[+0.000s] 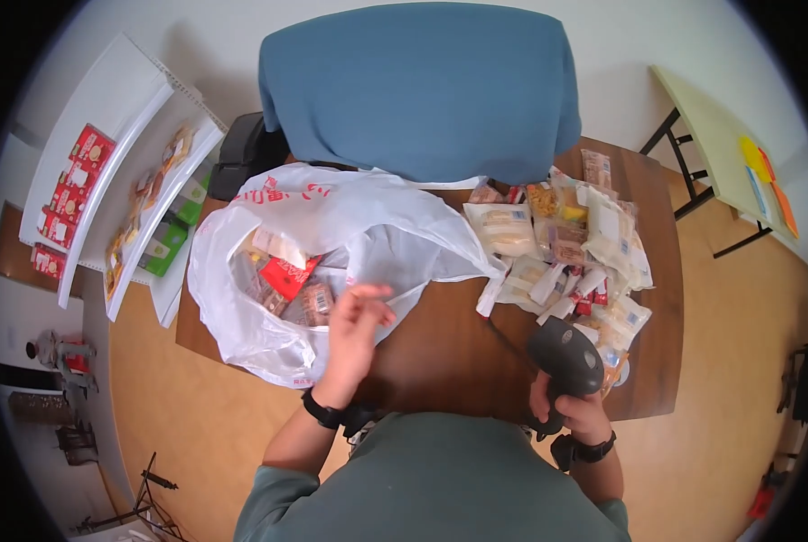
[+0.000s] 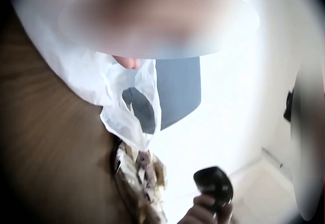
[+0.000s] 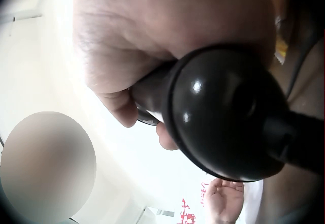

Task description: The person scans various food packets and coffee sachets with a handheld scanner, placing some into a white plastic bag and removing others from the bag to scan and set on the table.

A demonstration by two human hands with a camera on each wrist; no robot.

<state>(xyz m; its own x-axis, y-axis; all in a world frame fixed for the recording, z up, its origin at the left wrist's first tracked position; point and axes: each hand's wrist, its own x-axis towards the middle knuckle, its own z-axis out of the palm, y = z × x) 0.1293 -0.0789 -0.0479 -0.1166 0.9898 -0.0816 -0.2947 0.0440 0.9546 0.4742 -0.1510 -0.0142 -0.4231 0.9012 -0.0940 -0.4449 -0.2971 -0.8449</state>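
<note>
My right hand [image 1: 577,415] grips the handle of a black barcode scanner [image 1: 565,357], its rounded head pointing away from me. In the right wrist view the scanner [image 3: 228,112] fills the middle, fingers wrapped round it. My left hand [image 1: 354,339] is raised at the near right side of a white plastic bag [image 1: 223,262], palm turned inward, fingers loosely bent and holding nothing. Inside the bag's mouth lie a red packet [image 1: 288,276] and several brownish food packs [image 1: 317,301]. Near the scanner is a heap of packaged foods [image 1: 510,228] in clear and white wrappers.
The brown wooden table [image 1: 440,361] holds bag and heap. A blue-covered chair back [image 1: 422,90] stands behind it. At left is a white shelf [image 1: 142,99] with red boxes [image 1: 77,185] and green boxes [image 1: 162,246]. A pale side table [image 1: 720,144] stands at right. The scanner's cable [image 1: 508,341] crosses the tabletop.
</note>
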